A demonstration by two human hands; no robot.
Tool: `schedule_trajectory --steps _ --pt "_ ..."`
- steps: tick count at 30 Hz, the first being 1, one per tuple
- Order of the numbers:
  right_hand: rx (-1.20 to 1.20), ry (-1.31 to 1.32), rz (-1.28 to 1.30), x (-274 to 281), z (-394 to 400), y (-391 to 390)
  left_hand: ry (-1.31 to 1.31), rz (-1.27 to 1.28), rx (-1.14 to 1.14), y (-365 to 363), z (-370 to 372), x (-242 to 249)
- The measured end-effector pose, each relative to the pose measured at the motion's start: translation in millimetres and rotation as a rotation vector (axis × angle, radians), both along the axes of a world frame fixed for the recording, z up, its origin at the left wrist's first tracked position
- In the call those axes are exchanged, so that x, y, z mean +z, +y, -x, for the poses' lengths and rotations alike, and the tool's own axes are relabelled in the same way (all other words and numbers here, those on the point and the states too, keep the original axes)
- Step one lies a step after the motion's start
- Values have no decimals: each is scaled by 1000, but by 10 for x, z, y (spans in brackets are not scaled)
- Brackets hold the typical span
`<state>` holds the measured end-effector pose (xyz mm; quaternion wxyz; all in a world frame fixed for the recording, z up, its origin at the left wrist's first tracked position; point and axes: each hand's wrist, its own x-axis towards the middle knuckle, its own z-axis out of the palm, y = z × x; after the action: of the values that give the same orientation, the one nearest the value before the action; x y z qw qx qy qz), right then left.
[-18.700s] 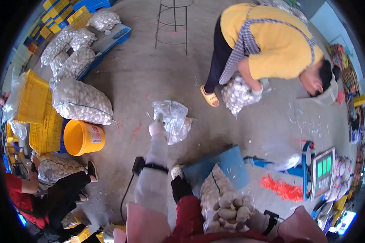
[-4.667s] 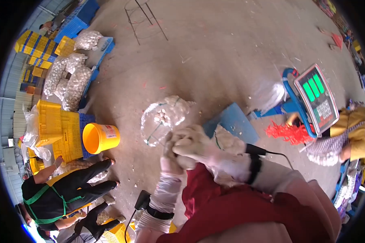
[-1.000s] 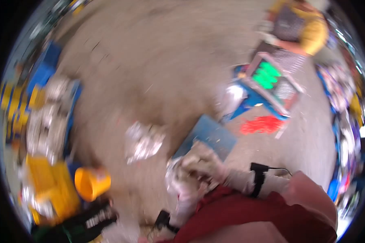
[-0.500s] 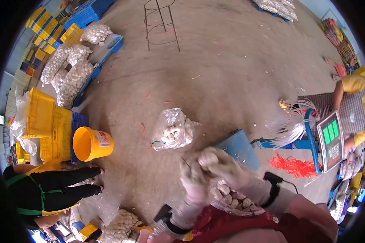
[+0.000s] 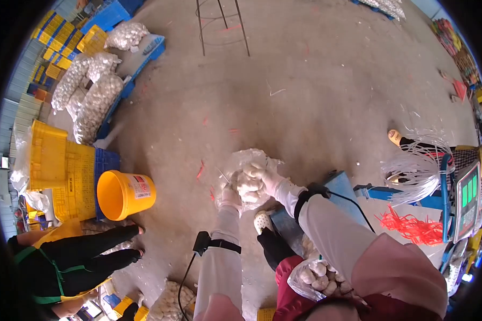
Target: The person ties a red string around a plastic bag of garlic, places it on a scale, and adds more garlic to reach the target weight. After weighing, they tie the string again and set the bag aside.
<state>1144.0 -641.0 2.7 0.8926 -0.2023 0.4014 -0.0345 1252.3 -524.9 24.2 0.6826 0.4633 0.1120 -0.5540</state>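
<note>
Both hands wear whitish gloves and meet over a clear plastic bag (image 5: 247,156) on the floor. A cluster of white garlic bulbs (image 5: 248,187) sits between them. My left hand (image 5: 231,197) is closed at the near left side of the bulbs, with a thin pointed tool (image 5: 221,174) sticking out from it. On the right side, my right hand (image 5: 266,177) has its fingers curled over the bulbs. Parts of both hands' fingers are hidden by the bulbs. Another clear bag of bulbs (image 5: 320,278) rests by my lap.
A yellow bucket (image 5: 124,195) and stacked yellow crates (image 5: 79,182) stand left, near a person in black trousers (image 5: 93,247). A blue box (image 5: 341,188) is right of the hands. Farther right are a scale display (image 5: 467,199), red strips (image 5: 412,226) and another person's foot (image 5: 394,137).
Both hands have moved forward, away from my body, to the floor bag, and bulbs are now between them there. The person at the right has moved mostly behind the scale.
</note>
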Motion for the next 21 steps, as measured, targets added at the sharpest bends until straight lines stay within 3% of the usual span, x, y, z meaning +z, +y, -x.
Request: schedule_trajectory --steps 1,2,4,6,7,8,9,11,12,15,16,17,18,19,20,21 --pt "30 149 48 335 -23 -46 -111 -182 -25 -18 -10 -75" --pt "29 162 41 398 -37 -127 -98 -188 -28 -1 -18 -71" --pt "62 -26 314 500 124 -216 34 -37 33 145 88 83" --pt "94 -156 344 1207 593 -274 -294 -116 -134 307 429 470" --pt "53 -181 337 1538 904 -266 -30 65 -175 449 515 726" --pt "10 -210 340 1903 1192 -235 -82 -98 -324 476 733 1241" --pt "58 -200 385 2366 1554 -188 -212 -2 -437 756 1006 1199" --pt "365 -251 328 2758 2227 45 -271 1 -648 966 1477 1584" --pt "524 -286 314 2961 2563 164 -538 -27 -789 985 1728 1766" --pt "918 -174 771 2950 3202 921 -1376 -260 -1122 992 2346 2031" --pt "1013 -141 893 2795 3378 1160 -1399 -257 -1123 873 2395 2036" --pt "1003 112 1242 2667 3329 1287 -770 -249 -972 793 2437 1949" --pt "971 241 1430 2556 3350 1333 -160 -225 -773 760 2492 1838" --pt "934 393 1596 2448 3367 1377 -7 -135 -588 790 2572 1695" --pt "898 416 1609 2339 3414 1373 -29 -125 -597 716 2649 1890" --pt "864 439 1614 2240 3468 1391 -228 -42 -735 640 2764 2238"
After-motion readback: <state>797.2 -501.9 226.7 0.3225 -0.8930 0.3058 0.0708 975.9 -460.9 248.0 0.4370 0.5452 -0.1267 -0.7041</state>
